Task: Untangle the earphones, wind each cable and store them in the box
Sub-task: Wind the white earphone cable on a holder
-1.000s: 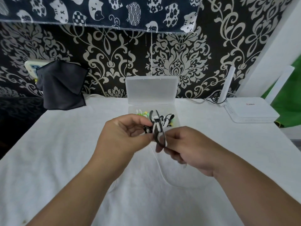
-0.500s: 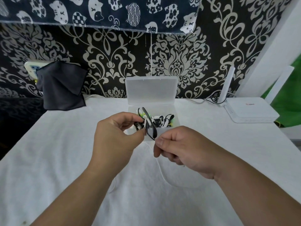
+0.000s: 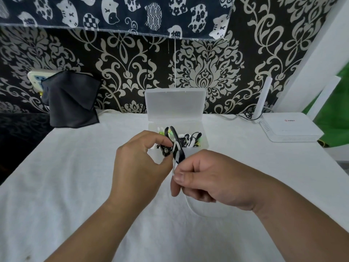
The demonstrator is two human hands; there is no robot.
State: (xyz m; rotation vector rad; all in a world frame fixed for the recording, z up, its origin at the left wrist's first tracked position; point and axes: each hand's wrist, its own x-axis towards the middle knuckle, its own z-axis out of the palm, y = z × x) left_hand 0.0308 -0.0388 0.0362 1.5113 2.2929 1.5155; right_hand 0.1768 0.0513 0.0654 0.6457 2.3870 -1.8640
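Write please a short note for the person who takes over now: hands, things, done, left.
Left hand pinches the black earphone bundle by the open clear box.
Right hand pinches the white cable that crosses this bundle; its tail lies on the white cloth.
Done: several earphones lie in the box.
Left: finish this winding, store it.

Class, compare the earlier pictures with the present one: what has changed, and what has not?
The left hand has carried the black cable bundle slightly left; the right hand followed, still pinching the white cable. Nothing was released. The open box, router and dark cloth stayed put.
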